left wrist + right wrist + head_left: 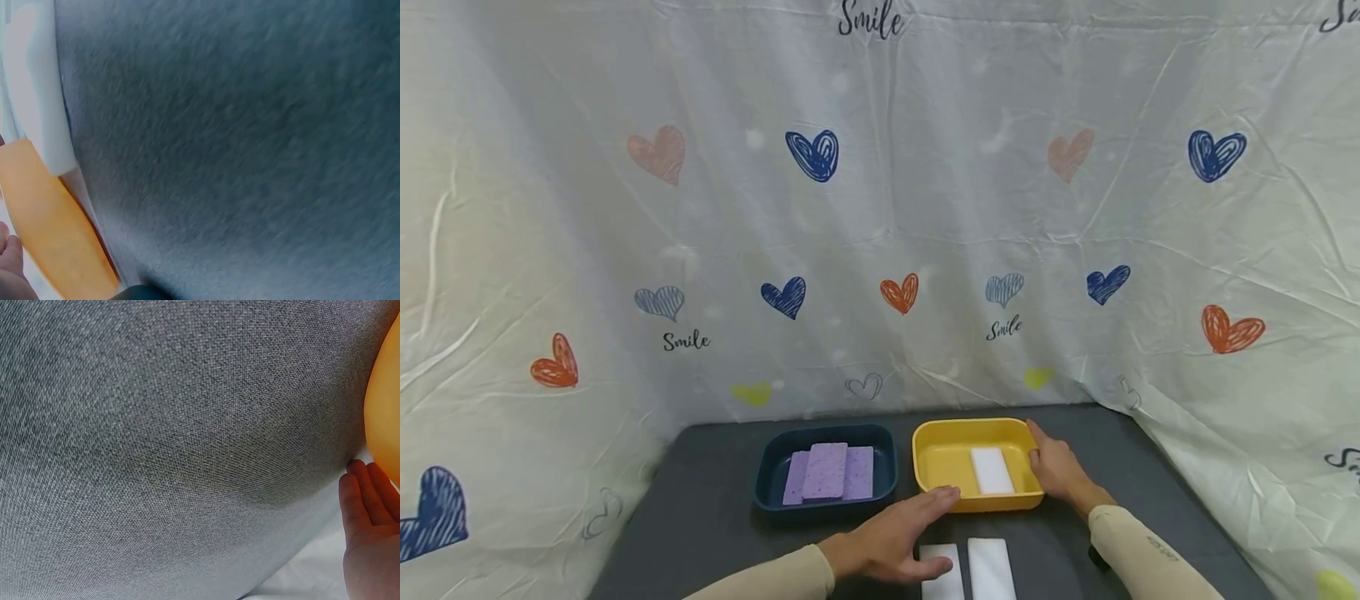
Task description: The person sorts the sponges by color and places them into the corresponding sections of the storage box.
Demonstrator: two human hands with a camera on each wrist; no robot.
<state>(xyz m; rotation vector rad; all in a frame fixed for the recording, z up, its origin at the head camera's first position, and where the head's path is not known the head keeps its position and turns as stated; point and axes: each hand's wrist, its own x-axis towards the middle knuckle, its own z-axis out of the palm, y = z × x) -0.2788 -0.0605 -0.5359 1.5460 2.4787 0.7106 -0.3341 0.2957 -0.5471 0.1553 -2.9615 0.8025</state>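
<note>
A yellow tray (940, 437) stands on the dark table, with one white sponge (992, 472) lying in it. My right hand (1063, 473) is at the tray's right side; in the right wrist view its straight fingers (375, 497) lie against the yellow outer wall (384, 406). Near the tray's front left corner is my left hand (895, 537), fingers extended, holding nothing. It partly covers one white sponge (942, 575) on the table. Another white sponge (991, 571) lies beside that one. The left wrist view catches the yellow tray (53, 225) and a white sponge (40, 87).
Left of the yellow tray stands a navy tray (823, 513) with purple sponges (826, 471) in it, one lying over the others. A small black object (1097, 557) shows beside the right sleeve. Behind the table (700, 500) hangs a white curtain (940, 208) printed with hearts.
</note>
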